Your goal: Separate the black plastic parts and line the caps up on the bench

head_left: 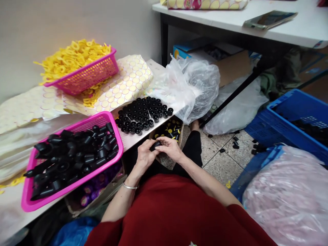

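Note:
Between my two hands, above my lap, is a small black plastic part (155, 146). The fingers of my left hand (145, 153) are closed round it from the left. My right hand (171, 149) pinches it from the other side, its fingers partly over it. Just beyond my hands, several short black cylindrical caps (143, 114) stand in rows on the bench. Left of them sits a pink basket (119, 145) heaped with black plastic parts (66, 153). Below and past my hands, an open box (182, 131) holds black and yellow pieces (172, 128).
A second pink basket (92, 77) overflows with yellow ring-shaped pieces (77, 56). Clear plastic bags (202, 85) lie under the white table (217, 17), which bears a phone (270, 19). On the right are a blue crate (302, 102) and a filled bag (289, 198). Black parts lie on the floor.

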Action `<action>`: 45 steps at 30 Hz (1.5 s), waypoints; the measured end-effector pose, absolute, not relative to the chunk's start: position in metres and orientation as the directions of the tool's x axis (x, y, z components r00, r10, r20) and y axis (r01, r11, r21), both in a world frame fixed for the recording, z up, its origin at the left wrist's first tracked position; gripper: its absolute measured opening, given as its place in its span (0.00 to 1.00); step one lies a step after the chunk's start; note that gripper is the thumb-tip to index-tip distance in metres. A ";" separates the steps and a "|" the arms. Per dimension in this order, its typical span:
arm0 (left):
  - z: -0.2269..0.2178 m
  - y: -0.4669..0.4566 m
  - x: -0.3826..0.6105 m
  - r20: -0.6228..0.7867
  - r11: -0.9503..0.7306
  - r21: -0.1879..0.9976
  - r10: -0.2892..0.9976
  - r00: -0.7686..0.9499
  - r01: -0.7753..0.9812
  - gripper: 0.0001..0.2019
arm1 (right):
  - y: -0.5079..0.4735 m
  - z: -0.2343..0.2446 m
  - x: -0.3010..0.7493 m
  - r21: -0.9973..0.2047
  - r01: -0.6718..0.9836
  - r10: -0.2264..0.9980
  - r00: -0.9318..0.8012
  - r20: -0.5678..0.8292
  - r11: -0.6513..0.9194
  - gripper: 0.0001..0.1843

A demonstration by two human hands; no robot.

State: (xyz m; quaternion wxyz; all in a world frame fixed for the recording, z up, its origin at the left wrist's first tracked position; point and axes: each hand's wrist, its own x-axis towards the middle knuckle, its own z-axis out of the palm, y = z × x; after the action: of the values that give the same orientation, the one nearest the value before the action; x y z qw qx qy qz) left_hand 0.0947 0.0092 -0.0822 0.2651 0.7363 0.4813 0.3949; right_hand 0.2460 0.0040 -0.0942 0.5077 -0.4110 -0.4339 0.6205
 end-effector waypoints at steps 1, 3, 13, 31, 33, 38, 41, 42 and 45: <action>-0.085 0.015 0.097 0.320 -0.368 0.805 0.930 0.183 0.465 0.11 | 0.009 -0.094 0.246 -0.961 -0.260 0.990 -0.126 -0.062 -0.093 0.23; -0.093 0.027 0.103 0.321 -0.332 0.833 0.942 0.102 0.442 0.15 | 0.024 -0.094 0.248 -0.988 -0.152 0.999 -0.036 0.002 -0.004 0.21; -0.124 0.072 0.108 0.642 -0.534 0.221 0.709 0.290 0.816 0.15 | 0.104 -0.114 0.262 -0.661 0.692 0.851 0.129 0.510 0.291 0.21; -0.127 0.109 0.125 0.564 -0.415 0.362 0.810 0.159 0.835 0.19 | 0.140 -0.146 0.240 -0.611 0.766 0.811 0.219 0.542 0.202 0.36; -0.125 0.110 0.123 0.533 -0.374 0.437 0.840 0.100 0.818 0.19 | 0.143 -0.142 0.234 -0.623 0.761 0.838 0.214 0.502 0.179 0.36; -0.122 0.108 0.123 0.483 -0.329 0.450 0.872 0.084 0.830 0.19 | 0.144 -0.141 0.234 -0.652 0.741 0.862 0.216 0.458 0.161 0.37; -0.122 0.106 0.125 0.486 -0.368 0.402 0.862 0.145 0.839 0.19 | 0.144 -0.148 0.239 -0.645 0.735 0.830 0.215 0.515 0.210 0.39; -0.120 0.104 0.125 0.495 -0.389 0.381 0.852 0.170 0.839 0.19 | 0.144 -0.151 0.241 -0.640 0.731 0.814 0.211 0.540 0.235 0.41; -0.103 0.084 0.122 0.540 -0.467 0.323 0.806 0.245 0.823 0.17 | 0.144 -0.152 0.247 -0.606 0.723 0.752 0.184 0.633 0.333 0.44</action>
State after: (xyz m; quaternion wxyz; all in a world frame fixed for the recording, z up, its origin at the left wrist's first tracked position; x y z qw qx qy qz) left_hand 0.1216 0.0841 -0.1031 -0.0134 0.7888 0.5163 0.3333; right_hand 0.2471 0.1441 -0.1521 0.5086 -0.5774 -0.6386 0.0146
